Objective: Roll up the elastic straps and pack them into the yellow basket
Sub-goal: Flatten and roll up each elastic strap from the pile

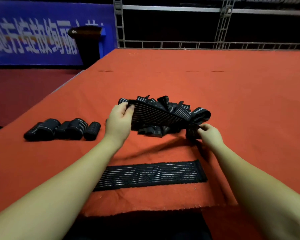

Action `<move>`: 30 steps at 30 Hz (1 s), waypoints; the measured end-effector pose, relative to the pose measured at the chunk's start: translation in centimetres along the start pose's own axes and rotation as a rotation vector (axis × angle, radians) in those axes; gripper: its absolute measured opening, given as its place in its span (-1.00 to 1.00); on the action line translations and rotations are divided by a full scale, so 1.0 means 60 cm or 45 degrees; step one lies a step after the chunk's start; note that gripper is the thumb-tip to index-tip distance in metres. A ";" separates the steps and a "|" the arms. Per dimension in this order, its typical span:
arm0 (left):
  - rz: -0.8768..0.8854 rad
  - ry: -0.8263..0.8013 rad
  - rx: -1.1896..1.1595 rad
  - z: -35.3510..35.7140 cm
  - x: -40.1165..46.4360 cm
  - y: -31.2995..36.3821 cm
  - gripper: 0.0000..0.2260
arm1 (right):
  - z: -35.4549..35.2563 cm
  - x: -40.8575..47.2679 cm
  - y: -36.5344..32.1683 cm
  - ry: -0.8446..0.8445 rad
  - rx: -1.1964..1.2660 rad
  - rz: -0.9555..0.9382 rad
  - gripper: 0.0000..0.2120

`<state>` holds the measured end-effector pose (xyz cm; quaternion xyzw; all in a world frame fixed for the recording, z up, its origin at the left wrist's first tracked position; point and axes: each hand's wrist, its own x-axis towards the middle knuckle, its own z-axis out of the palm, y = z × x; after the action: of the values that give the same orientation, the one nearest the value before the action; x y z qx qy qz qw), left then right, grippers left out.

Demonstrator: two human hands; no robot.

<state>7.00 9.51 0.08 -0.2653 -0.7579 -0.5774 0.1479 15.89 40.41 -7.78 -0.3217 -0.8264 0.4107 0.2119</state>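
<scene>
A black elastic strap with grey stripes (158, 113) is stretched in the air between my hands. My left hand (119, 121) grips its left end. My right hand (209, 134) pinches its right end, which hangs folded beside my fingers. Behind and under the strap lies a loose pile of more straps (171, 108). Another strap (151, 175) lies flat and unrolled near the front edge. Several rolled straps (62, 129) sit in a row at the left. No yellow basket is in view.
An orange-red cloth (215, 80) covers the table, and its frayed front edge hangs near my body. A metal truss frame (163, 44) stands behind the far edge. A blue banner (33, 37) and a dark lectern (87, 42) are at the back left.
</scene>
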 end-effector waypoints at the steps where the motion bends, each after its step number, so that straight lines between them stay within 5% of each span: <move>1: -0.049 0.018 -0.091 -0.011 0.004 0.002 -0.79 | -0.007 -0.002 -0.006 0.028 -0.011 -0.017 -0.84; 8: -0.260 0.252 -0.324 -0.092 0.011 -0.013 -0.82 | -0.035 -0.018 -0.027 0.051 -0.318 -0.120 -0.79; 17: -0.472 0.323 -0.492 -0.174 -0.041 -0.092 -0.84 | -0.027 -0.076 -0.044 -0.033 0.192 -0.055 -0.90; 27: -0.467 0.159 0.017 -0.235 -0.114 -0.161 -0.77 | -0.025 -0.147 -0.031 -0.028 0.455 -0.076 -0.87; 30: -0.528 0.156 -0.126 -0.245 -0.135 -0.166 -0.80 | -0.025 -0.179 -0.027 -0.081 0.465 -0.093 -0.90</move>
<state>6.69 -8.30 -7.89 -0.0752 -0.7565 -0.6471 0.0586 23.81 32.90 -6.50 -0.2344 -0.7555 0.5559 0.2552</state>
